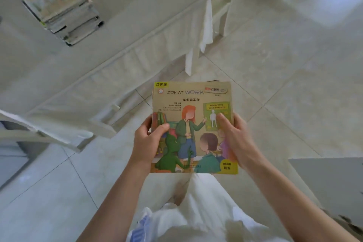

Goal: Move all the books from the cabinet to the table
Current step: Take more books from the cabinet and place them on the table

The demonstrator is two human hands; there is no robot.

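Observation:
I hold a small stack of thin picture books (193, 104) flat in front of me, over the tiled floor. The top cover reads "ZOB AT WORK" and shows cartoon figures. My left hand (149, 141) grips the stack's left edge with the thumb on the cover. My right hand (236, 139) grips the right edge the same way. On the white-clothed table (121, 17) at the upper left lies a tall pile of books (60, 6). The cabinet is not clearly in view.
White cloth-covered chairs (220, 2) stand at the table's far end, and another white chair (59, 124) is close on my left. A grey-white box-like surface (330, 179) sits at the lower right. Pale floor tiles stretch to the right.

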